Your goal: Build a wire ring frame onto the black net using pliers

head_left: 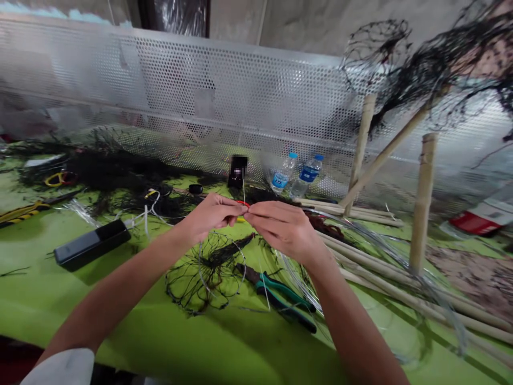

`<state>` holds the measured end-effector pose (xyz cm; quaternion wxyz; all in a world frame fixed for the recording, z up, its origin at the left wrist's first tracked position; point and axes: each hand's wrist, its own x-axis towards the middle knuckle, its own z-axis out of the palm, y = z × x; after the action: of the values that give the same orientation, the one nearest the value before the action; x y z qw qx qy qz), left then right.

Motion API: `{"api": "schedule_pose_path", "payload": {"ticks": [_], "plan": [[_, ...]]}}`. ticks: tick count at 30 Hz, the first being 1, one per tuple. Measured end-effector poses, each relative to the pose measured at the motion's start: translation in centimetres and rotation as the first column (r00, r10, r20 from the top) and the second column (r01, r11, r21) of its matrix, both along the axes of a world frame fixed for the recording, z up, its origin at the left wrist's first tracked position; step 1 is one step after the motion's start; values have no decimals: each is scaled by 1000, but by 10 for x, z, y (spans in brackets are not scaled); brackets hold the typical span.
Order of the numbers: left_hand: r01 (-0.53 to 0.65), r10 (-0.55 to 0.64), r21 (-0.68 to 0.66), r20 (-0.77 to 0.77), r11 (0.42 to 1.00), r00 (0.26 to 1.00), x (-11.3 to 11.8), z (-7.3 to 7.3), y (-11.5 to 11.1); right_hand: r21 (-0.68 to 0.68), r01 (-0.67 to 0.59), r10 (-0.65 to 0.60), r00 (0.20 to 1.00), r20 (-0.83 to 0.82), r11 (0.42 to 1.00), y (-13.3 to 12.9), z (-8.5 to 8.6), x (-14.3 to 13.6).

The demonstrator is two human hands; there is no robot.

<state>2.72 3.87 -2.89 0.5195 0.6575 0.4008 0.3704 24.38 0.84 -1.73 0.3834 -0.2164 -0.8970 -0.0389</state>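
Observation:
My left hand (pixel 210 218) and my right hand (pixel 286 227) meet fingertip to fingertip above the bench, both closed in a pinch. A thin red strand (pixel 242 203) shows between the fingertips, and a pale thin wire (pixel 244 190) sticks up there. Where these run inside the fingers is hidden. Below the hands lies a dark green net (pixel 196 286) with a thin whitish hoop around part of it. Pliers with green and black handles (pixel 280 299) lie beside the net, under my right forearm.
The bench (pixel 132 321) has a green cover. At left lie a black power adapter (pixel 92 245), yellow-black tool handles (pixel 24 213) and heaped dark netting (pixel 108 168). Behind stand a phone (pixel 237 171) and water bottles (pixel 284 174). Wooden rods (pixel 401 289) and upright posts (pixel 424 203) occupy the right.

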Motion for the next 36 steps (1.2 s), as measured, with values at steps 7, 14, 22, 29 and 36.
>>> {"api": "schedule_pose_path", "payload": {"ticks": [7,14,22,29,36], "plan": [[-1,5,151,-24,989,1000,-3,6,-12,-464,-6,-91,978,-186,886,-12,18,-3],[26,2,286,-99,958,995,-8,16,-25,-722,-77,-218,926,-307,688,-13,18,-10],[71,-37,209,-163,975,986,-4,20,-29,-765,-15,-270,931,-246,644,-15,21,-10],[28,-8,164,-120,986,993,-3,20,-31,-534,226,-329,939,-105,815,-22,15,-12],[1,-5,128,32,992,999,-1,17,-26,-115,357,-360,933,-8,927,-26,13,-12]]}}
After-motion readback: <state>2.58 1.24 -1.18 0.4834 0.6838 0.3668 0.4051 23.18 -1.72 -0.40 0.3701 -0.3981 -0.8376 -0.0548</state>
